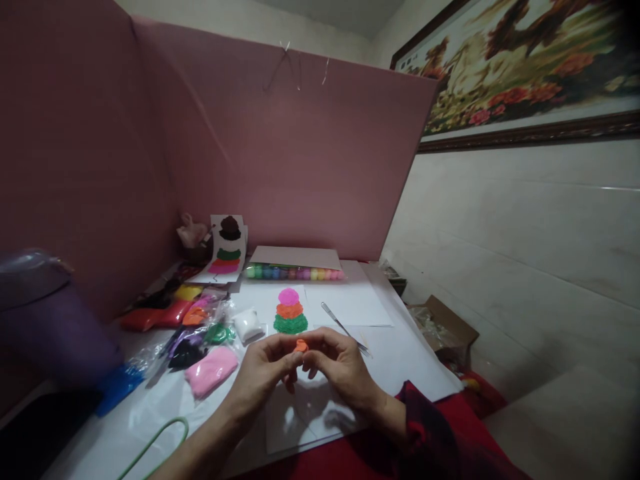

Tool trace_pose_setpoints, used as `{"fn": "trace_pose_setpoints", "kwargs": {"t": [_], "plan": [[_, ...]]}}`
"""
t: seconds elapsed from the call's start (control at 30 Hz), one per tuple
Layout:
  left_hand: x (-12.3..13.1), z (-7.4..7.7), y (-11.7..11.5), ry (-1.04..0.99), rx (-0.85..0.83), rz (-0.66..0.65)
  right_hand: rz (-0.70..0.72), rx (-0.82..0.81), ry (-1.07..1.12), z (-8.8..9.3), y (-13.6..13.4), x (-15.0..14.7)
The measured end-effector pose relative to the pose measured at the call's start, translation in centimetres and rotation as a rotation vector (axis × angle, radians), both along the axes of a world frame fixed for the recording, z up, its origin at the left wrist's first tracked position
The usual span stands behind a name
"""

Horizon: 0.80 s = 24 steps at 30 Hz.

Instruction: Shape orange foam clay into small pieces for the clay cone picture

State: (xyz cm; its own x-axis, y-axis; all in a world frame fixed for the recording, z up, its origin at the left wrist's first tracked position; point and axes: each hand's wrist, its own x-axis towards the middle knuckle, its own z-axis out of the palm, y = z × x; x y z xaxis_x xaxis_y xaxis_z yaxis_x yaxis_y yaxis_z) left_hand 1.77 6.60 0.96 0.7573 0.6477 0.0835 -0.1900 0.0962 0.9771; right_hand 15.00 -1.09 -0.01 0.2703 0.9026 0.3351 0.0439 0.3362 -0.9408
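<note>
A small piece of orange clay (301,345) is pinched between the fingertips of both hands above the white paper. My left hand (270,363) holds it from the left, its fingers closed. From the right, my right hand (336,360) grips the same piece, thumb and forefinger closed on it. Just beyond the hands lies a sheet with textured clay shapes: a pink circle (289,297) on top, an orange band (289,311) under it and a wider green band (291,324) below. A silver metal tool (340,323) rests on the paper to the right.
Clay packets lie on the left, among them pink (213,371), white (247,325) and red (173,313). A long pack of coloured clay (295,273) and a picture sheet (229,267) stand at the back. An open cardboard box (453,323) sits at the right.
</note>
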Motion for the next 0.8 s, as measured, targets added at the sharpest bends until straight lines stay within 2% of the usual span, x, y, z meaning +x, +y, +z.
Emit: {"fn": "trace_pose_setpoints", "kwargs": {"t": [0.2,0.4,0.63,0.7,0.8], "plan": [[0.08,-0.47,0.14,0.002,0.026,0.022,-0.040,0.009,-0.079,-0.01,-0.07,-0.06],[0.02,-0.18,0.07,0.010,-0.015,0.032,-0.041,0.071,-0.128,-0.29,0.01,0.06],[0.05,-0.33,0.29,0.043,-0.054,0.022,-0.160,0.174,-0.447,0.23,-0.63,0.04],[0.09,-0.36,0.29,0.045,-0.035,0.001,-0.163,0.174,-0.437,0.26,-0.62,0.02],[0.13,-0.26,0.25,0.020,0.000,0.046,-0.096,0.055,-0.214,0.04,-0.30,0.03]]}}
